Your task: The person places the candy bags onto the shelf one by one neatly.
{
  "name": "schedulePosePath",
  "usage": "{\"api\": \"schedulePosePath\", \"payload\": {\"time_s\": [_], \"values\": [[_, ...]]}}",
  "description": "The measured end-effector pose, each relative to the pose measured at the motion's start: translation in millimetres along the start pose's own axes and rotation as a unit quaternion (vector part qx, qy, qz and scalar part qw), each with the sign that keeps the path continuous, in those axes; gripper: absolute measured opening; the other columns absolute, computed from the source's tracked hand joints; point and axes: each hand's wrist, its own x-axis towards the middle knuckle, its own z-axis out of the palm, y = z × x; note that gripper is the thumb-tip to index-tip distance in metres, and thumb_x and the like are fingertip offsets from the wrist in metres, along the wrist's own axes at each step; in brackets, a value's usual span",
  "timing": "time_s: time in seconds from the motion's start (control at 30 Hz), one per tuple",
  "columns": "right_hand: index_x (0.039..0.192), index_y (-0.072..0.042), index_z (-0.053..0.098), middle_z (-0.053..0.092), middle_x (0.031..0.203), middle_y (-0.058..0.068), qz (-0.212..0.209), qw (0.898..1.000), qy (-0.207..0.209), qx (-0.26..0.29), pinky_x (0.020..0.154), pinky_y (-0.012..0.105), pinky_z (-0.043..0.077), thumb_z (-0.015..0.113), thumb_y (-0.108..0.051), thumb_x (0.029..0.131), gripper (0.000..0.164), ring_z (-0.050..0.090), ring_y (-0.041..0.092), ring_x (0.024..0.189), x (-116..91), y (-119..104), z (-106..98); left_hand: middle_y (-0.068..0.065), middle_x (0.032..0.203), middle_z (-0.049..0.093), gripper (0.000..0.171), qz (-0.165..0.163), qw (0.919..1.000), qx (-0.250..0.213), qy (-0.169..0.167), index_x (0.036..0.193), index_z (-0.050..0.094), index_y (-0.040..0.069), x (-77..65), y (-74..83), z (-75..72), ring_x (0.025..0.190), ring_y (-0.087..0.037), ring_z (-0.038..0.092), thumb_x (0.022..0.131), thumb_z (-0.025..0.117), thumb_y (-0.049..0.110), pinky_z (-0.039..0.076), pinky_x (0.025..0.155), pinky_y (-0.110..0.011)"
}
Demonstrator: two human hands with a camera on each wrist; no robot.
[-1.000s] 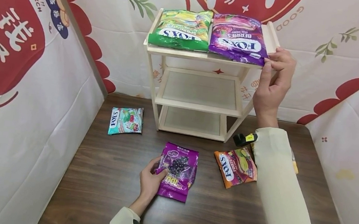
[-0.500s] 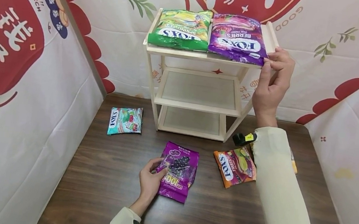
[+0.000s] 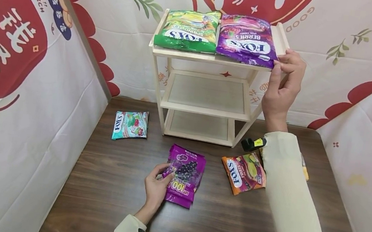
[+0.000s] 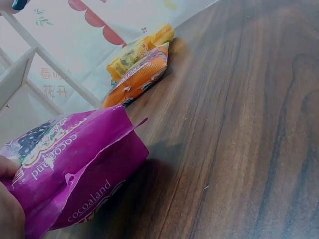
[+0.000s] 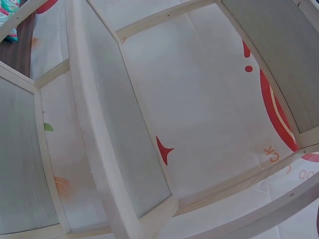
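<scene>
My left hand (image 3: 156, 190) grips the left side of a purple candy bag (image 3: 187, 169) printed with dark grapes, thumb on its front. In the left wrist view, the same purple bag (image 4: 75, 154) overhangs the wood tabletop, one sealed end facing out. At the upper right, my right hand (image 3: 284, 86) grips the front right corner of a pale three-tier wooden shelf (image 3: 206, 112), thumb at the front rim beside the corner of a purple Fox's Berries bag (image 3: 248, 39). The right wrist view has no fingers in it, only the shelf's frame (image 5: 94, 119) and panels.
A green Fox's Spring Tea bag (image 3: 189, 29) lies on the top tier. On the dark wood table are a teal Fox's bag (image 3: 130, 125) at left and an orange Fox's Fruits bag (image 3: 244, 173) at right. A yellow bag (image 4: 139, 52) sits behind the orange one. Printed cloth walls surround the table.
The purple grape bag has tilted slightly in my left hand, its lower edge a little higher. My right hand keeps its place at the shelf corner.
</scene>
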Motion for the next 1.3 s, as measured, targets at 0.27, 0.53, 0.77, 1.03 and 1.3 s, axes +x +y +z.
{"api": "schedulePosePath", "payload": {"time_s": [0.27,0.53,0.77,1.03,1.3], "values": [[0.091,0.008,0.054,0.055,0.107,0.006,0.001,1.000,-0.004,-0.001,0.110,0.041,0.029,0.048,-0.002,0.087,0.013,0.042,0.027,0.122,0,0,-1,-0.018,0.099,0.068,0.027,0.006,0.9999,0.007,0.006,0.103,0.069,-0.003,3.3,5.4,0.5,0.081,-0.032,0.060,0.077,0.073,-0.009,0.053,0.052,-0.022],[0.092,0.009,0.052,0.055,0.109,0.009,0.014,1.000,-0.004,-0.008,0.110,0.039,0.029,0.048,-0.005,0.088,0.016,0.042,0.026,0.123,-1,0,-2,-0.022,0.096,0.068,0.027,0.036,0.9992,-0.015,0.012,0.103,0.069,-0.005,9.4,16.9,-0.2,0.076,-0.034,0.063,0.076,0.072,-0.012,0.055,0.057,-0.025],[0.092,0.009,0.053,0.055,0.109,0.006,0.010,1.000,-0.009,-0.010,0.110,0.039,0.029,0.048,-0.004,0.088,0.015,0.041,0.026,0.123,0,1,-1,-0.021,0.096,0.069,0.028,0.064,0.9978,-0.013,0.010,0.103,0.069,-0.003,13.6,29.2,0.9,0.059,-0.034,0.063,0.077,0.072,-0.011,0.052,0.046,-0.026],[0.092,0.006,0.054,0.055,0.109,0.008,0.011,1.000,-0.009,-0.008,0.110,0.039,0.029,0.048,-0.003,0.088,0.011,0.041,0.025,0.123,0,1,-2,-0.024,0.092,0.069,0.027,0.137,0.9901,-0.010,0.026,0.100,0.069,-0.006,23.9,40.6,4.1,0.064,-0.030,0.065,0.074,0.072,-0.015,0.055,0.052,-0.026],[0.093,0.007,0.054,0.054,0.110,0.009,0.014,1.000,-0.009,-0.005,0.110,0.039,0.029,0.048,-0.001,0.088,0.010,0.041,0.026,0.123,0,0,-1,-0.024,0.091,0.069,0.027,0.162,0.9858,-0.036,0.024,0.099,0.068,-0.009,33.0,51.3,5.7,0.065,-0.033,0.065,0.073,0.071,-0.017,0.056,0.056,-0.027]]}}
